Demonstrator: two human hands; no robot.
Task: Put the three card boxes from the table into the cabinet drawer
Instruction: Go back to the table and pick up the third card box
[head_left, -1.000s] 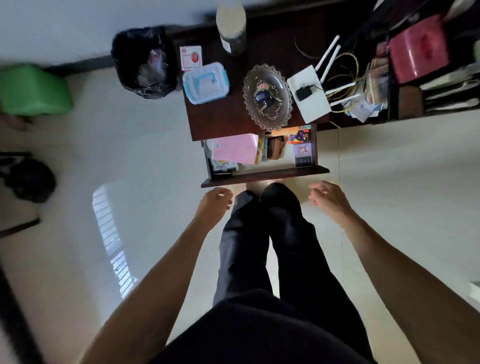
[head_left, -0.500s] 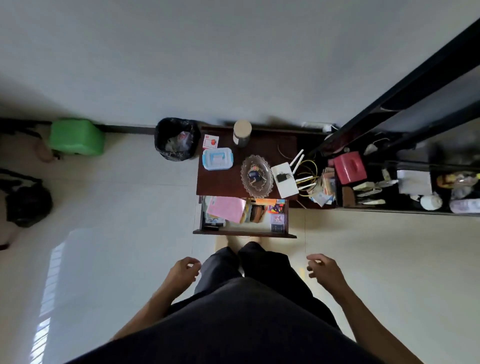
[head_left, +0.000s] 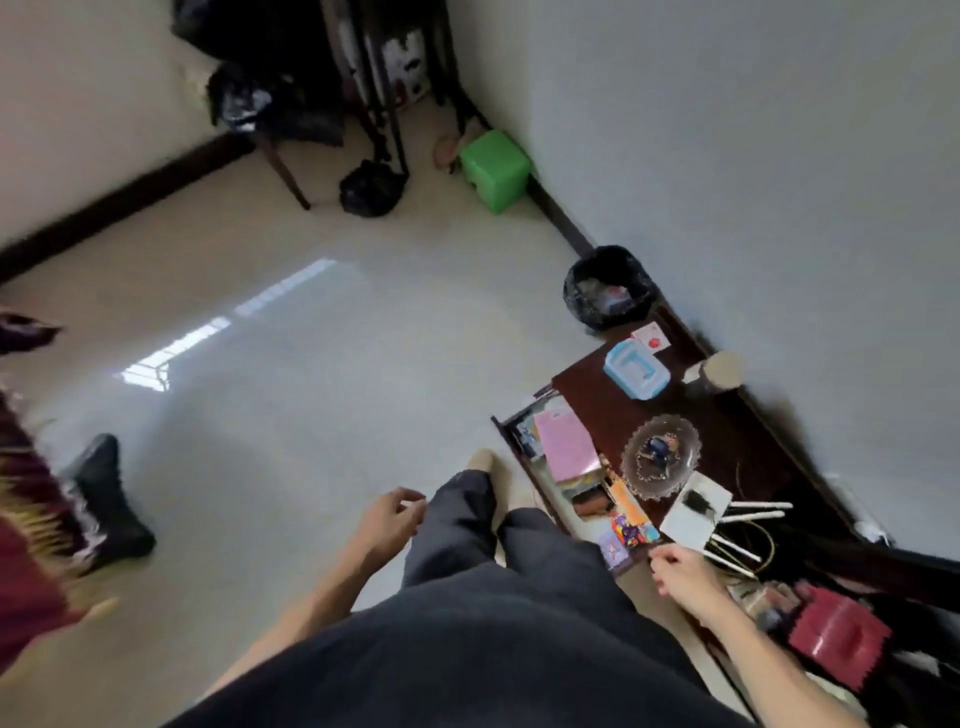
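Observation:
The dark wooden cabinet (head_left: 727, 447) stands against the wall at the right, its drawer (head_left: 511, 431) pulled out. Inside the drawer lie a pink packet (head_left: 563, 449), an orange box (head_left: 626, 499) and small colourful card boxes (head_left: 626, 532) at its near end. My left hand (head_left: 387, 519) hangs beside my left leg, fingers loosely apart and holding nothing. My right hand (head_left: 680, 571) hovers just past the drawer's near corner, fingers curled, with nothing in it.
On the cabinet top sit a blue-lidded plastic box (head_left: 636, 371), a glass dish (head_left: 662, 457), a white router (head_left: 696, 512) and a jar (head_left: 719, 371). A black bin (head_left: 605, 286) and green stool (head_left: 493, 169) stand along the wall. A red box (head_left: 836, 642) lies at right.
The view has swung left, so the cabinet now sits at the right and tilted. Both hands stay low and empty; the right one now lies near the drawer's corner.

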